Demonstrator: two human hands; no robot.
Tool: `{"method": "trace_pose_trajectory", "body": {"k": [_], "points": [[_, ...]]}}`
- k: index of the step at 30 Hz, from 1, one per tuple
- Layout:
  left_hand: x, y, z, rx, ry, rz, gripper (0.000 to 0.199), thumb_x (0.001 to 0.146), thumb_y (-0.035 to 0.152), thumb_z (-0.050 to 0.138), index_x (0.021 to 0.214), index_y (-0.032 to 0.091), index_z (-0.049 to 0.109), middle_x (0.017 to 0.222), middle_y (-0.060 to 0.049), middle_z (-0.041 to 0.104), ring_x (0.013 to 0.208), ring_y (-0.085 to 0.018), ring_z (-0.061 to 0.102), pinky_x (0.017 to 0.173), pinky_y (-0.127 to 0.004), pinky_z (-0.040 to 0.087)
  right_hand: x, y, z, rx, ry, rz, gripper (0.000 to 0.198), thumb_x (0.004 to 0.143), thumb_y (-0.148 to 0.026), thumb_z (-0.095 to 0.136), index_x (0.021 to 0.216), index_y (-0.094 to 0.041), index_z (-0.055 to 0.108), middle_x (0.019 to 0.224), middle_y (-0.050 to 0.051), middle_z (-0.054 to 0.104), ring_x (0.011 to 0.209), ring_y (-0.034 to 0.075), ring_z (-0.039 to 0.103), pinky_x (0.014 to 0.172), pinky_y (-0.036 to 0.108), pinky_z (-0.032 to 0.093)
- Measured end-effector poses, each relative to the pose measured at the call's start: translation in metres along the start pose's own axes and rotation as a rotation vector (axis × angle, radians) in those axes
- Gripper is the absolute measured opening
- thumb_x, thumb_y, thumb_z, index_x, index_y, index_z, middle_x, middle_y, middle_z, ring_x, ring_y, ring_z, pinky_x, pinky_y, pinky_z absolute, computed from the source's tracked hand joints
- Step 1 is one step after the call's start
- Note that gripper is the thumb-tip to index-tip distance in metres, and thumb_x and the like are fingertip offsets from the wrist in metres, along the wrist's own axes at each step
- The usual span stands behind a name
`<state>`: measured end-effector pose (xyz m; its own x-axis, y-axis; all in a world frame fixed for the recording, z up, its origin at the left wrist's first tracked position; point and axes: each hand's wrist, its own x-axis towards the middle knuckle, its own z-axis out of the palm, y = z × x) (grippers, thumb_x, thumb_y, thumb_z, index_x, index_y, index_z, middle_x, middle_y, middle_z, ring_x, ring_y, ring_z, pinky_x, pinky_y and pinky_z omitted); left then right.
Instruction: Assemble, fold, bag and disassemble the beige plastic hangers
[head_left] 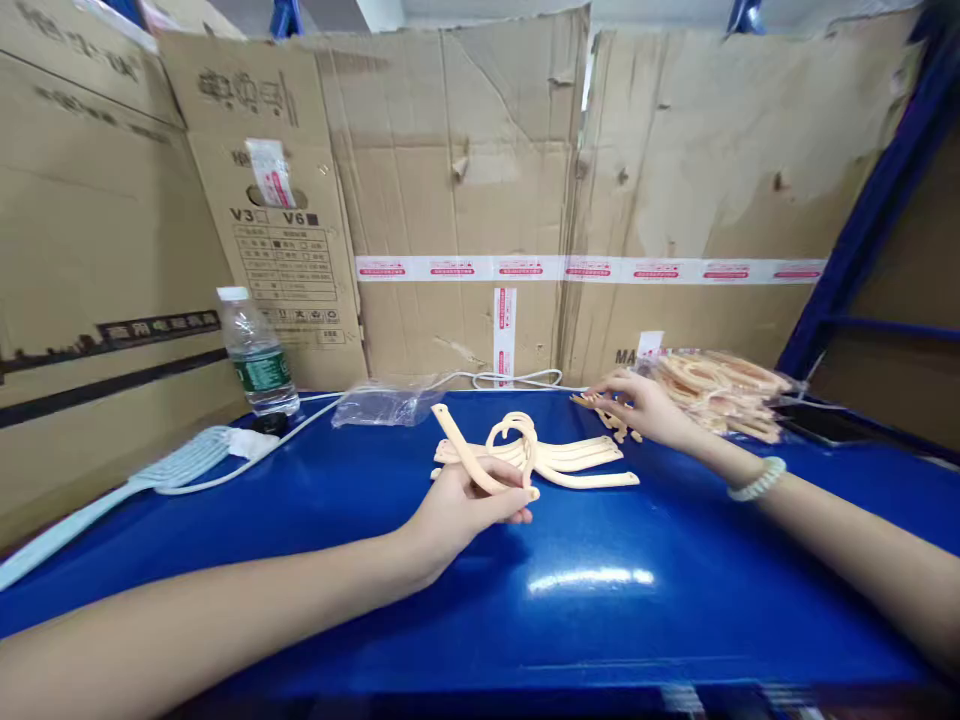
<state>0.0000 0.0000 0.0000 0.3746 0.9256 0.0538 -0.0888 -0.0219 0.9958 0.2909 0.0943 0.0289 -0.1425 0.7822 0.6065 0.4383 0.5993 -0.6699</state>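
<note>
My left hand (480, 500) is closed round a cream, curved plastic hanger arm (465, 450), raised above the blue table. A curled, hook-like cream piece (517, 435) shows just behind the fingers; whether it is joined to the arm I cannot tell. Behind this hand lies a row of similar cream hanger arms (581, 455), partly covered by it. Further back on the right, my right hand (637, 402) reaches over a few small cream parts (619, 428). Its fingertips are drawn together, and what is between them is too small to make out.
A bag of cream pieces (712, 390) lies behind my right wrist, near a dark flat object (817, 425). Clear plastic wrap (382, 405), a white cable (300, 430), a water bottle (259, 355) and a pale blue fly swatter (180, 460) lie leftward. Cardboard (465, 200) walls the back.
</note>
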Motion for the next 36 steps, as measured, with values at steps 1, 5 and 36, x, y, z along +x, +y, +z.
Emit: {"method": "trace_pose_trajectory", "body": {"k": [1, 5, 36], "points": [[0.000, 0.000, 0.001, -0.003, -0.002, -0.002, 0.021, 0.068, 0.021, 0.080, 0.080, 0.010, 0.067, 0.073, -0.001, 0.068, 0.064, -0.011, 0.067, 0.063, -0.019, 0.053, -0.001, 0.000, 0.000, -0.016, 0.022, 0.005, 0.038, 0.064, -0.053, 0.080, 0.078, -0.019, 0.074, 0.082, 0.009, 0.069, 0.081, 0.026, 0.064, 0.073, 0.037, 0.054], [0.000, 0.000, 0.002, -0.019, -0.006, -0.018, 0.022, 0.068, 0.022, 0.080, 0.081, 0.011, 0.067, 0.075, -0.002, 0.068, 0.065, -0.011, 0.067, 0.063, -0.020, 0.053, -0.007, -0.009, 0.004, 0.144, 0.118, 0.073, 0.040, 0.077, -0.054, 0.071, 0.097, -0.020, 0.069, 0.084, 0.007, 0.070, 0.067, 0.020, 0.066, 0.066, 0.035, 0.057], [0.001, -0.003, 0.001, -0.011, -0.046, 0.110, 0.023, 0.066, 0.019, 0.080, 0.073, 0.014, 0.059, 0.079, 0.002, 0.063, 0.068, -0.012, 0.066, 0.067, -0.024, 0.050, -0.064, -0.073, 0.060, 0.816, -0.149, 0.496, 0.038, 0.059, -0.028, 0.091, 0.088, -0.018, 0.069, 0.084, 0.002, 0.070, 0.078, 0.014, 0.064, 0.075, 0.024, 0.051]]}}
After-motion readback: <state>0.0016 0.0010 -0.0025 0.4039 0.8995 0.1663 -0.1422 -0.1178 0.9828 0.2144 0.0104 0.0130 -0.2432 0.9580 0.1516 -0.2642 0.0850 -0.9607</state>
